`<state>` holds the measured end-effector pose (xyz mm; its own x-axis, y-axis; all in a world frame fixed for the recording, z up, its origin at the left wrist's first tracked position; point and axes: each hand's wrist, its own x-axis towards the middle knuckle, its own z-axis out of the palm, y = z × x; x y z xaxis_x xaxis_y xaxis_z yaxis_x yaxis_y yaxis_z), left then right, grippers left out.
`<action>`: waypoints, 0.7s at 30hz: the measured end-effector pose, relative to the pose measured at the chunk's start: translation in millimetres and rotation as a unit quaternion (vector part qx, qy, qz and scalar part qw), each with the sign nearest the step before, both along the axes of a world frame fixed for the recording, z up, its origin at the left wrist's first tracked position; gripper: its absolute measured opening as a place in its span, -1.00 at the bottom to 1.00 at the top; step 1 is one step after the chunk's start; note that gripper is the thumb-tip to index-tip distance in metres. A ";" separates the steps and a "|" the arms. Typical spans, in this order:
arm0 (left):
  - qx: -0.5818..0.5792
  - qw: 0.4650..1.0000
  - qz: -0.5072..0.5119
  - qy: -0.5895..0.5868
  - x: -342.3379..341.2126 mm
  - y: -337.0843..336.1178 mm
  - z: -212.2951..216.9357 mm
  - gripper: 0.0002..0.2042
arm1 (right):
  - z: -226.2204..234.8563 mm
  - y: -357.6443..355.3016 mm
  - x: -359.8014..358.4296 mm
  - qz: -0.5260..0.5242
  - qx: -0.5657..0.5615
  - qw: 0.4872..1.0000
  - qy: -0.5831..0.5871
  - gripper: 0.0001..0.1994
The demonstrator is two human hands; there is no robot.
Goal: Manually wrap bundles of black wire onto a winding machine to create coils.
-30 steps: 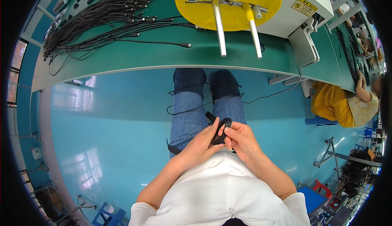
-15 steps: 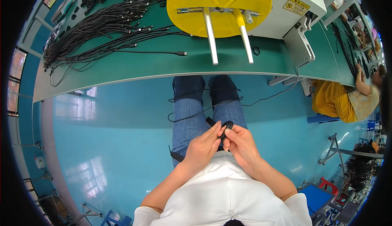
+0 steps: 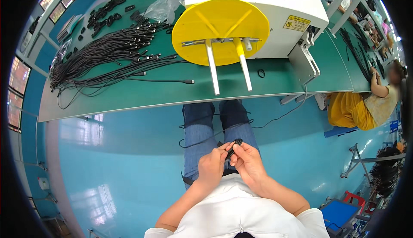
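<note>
Above my lap, a small coil of black cable [image 3: 235,147] is held between my two hands. My right hand [image 3: 249,164] pinches the coil between thumb and fingers. My left hand [image 3: 211,165] is closed at the coil's left side, its curled fingertips meeting the cable; exactly what they grip there is partly hidden. A loose black cable [image 3: 195,144] trails across my knees. On the green table [image 3: 159,92] ahead, a large bundle of black cables [image 3: 99,53] lies to the left, one cable end with its plug [image 3: 189,82] pointing right.
A white machine [image 3: 275,36] with a yellow disc [image 3: 219,21] and two metal rods [image 3: 212,72] stands ahead, the rods reaching past the disc toward me. A black ring [image 3: 261,73] lies beside it. Small black parts [image 3: 103,16] lie at the far left. Another person [image 3: 378,104] sits at right.
The view has tilted up, so the table and machine sit lower in the picture. My left fingers, straighter before against the coil, are now curled in; the right hand still pinches it.
</note>
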<state>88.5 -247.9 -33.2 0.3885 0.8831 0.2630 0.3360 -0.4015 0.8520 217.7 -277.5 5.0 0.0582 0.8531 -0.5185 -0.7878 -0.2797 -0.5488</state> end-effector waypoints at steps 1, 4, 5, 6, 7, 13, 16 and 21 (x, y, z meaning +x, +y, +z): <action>-0.030 0.999 0.000 0.012 0.5 0.9 3.3 -0.96 | -0.3 0.8 0.3 -0.002 0.003 1.000 0.000 -0.87; -0.076 0.996 0.010 -0.040 3.9 1.9 13.1 -0.93 | -0.6 2.0 -0.2 0.000 -0.007 1.000 -0.004 -0.88; -0.100 0.993 0.016 -0.066 4.8 2.3 14.5 -0.92 | -0.2 2.6 0.1 -0.001 -0.006 1.000 -0.003 -0.88; -0.100 0.993 0.015 -0.065 4.9 2.8 14.9 -0.92 | 0.7 3.5 0.6 0.000 0.003 1.000 -0.009 -0.89; -0.122 0.989 0.009 -0.086 4.5 4.0 15.2 -0.93 | 1.9 5.0 1.1 0.003 0.012 1.000 -0.015 -0.89; -0.235 0.933 -0.023 -0.272 -0.1 7.8 8.6 -0.65 | 6.3 5.1 1.1 -0.002 0.058 0.997 -0.045 -0.92; -0.146 0.980 -0.086 -0.100 -7.3 28.0 37.7 -0.28 | 4.6 3.0 9.3 0.026 0.081 0.991 -0.101 -0.91; -0.039 0.975 -0.216 0.042 1.7 39.0 51.8 0.23 | -1.8 -4.9 7.9 0.096 0.070 0.982 -0.146 -0.89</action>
<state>90.2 -208.9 18.6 0.7457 0.6485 0.1531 0.2202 -0.4568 0.8619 225.6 -282.4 3.2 0.0179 0.9250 -0.3796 -0.5303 -0.3131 -0.7879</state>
